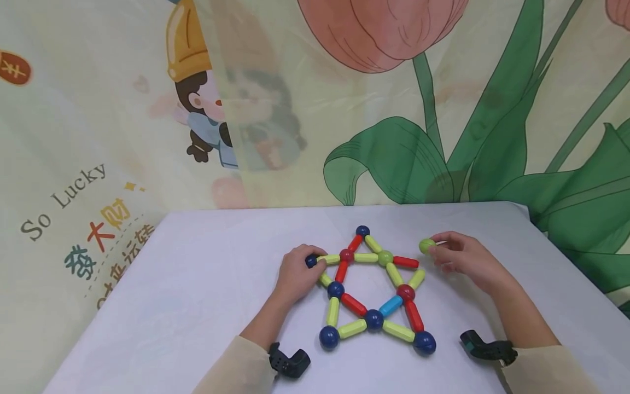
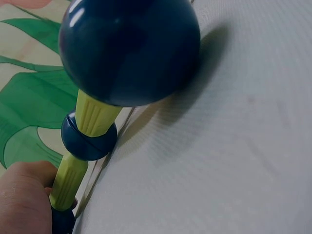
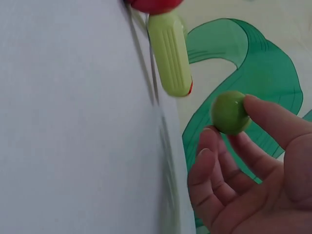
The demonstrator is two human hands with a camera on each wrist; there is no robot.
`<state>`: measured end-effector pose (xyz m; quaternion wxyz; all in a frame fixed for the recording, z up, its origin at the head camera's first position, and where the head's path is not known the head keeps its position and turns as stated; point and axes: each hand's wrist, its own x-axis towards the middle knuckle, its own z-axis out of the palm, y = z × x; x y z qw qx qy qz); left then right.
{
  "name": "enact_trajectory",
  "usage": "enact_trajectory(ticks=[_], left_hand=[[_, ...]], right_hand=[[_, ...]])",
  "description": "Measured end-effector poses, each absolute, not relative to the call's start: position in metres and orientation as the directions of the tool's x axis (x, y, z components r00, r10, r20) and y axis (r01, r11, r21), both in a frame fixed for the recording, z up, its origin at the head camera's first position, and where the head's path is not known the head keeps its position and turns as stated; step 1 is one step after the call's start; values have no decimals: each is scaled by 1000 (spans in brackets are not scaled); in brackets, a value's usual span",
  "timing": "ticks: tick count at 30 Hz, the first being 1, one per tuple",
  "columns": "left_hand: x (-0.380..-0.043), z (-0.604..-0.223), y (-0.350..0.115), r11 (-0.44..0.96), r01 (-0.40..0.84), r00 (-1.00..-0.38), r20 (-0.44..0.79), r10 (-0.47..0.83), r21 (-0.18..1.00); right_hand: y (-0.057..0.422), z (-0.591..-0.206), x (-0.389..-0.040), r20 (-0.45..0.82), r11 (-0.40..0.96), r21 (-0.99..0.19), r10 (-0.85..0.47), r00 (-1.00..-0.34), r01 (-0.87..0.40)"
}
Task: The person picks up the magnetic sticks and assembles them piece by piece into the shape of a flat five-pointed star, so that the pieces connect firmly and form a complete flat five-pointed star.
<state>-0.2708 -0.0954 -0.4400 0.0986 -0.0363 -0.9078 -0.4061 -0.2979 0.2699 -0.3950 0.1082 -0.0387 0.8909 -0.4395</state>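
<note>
A flat star-shaped frame of coloured rods and balls lies on the white table (image 1: pixel 236 350). At its left point my left hand (image 1: pixel 300 273) grips a dark blue ball (image 1: pixel 310 261), thumb and fingers around it beside a yellow-green rod (image 1: pixel 331 259). My right hand (image 1: pixel 465 260) pinches a light green ball (image 3: pixel 228 113) between thumb and fingers, off to the right of the frame. Closest to that ball are the free ends of a red rod (image 1: pixel 406 262) and a yellow-green rod (image 1: pixel 417 279), set at an angle to each other.
Other corners of the frame carry blue balls, such as those at the front left (image 1: pixel 329 337), front right (image 1: pixel 424 343) and back (image 1: pixel 362 231). A printed cloth (image 1: pixel 275 109) with tulips hangs behind the table. Each wrist wears a black strap device (image 1: pixel 487 348).
</note>
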Motion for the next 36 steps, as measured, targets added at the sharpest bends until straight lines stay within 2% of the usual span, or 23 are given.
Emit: enact_trajectory(ticks=[6,14,36], left_hand=[[-270,-438,-96,672,148,-978,210,-12,726],[-270,-439,-96,675,138,-979,203,-17,724],[-269,-437,-98,669,151,-979,203,0,728]], right_hand=[[282,-399,-295,-247,642,-766,-239,-939,39],[280,-400,-293,-238,652,-758,-317,-918,-28],[276,-409,-290,-165,675,-733,-298,-940,-85]])
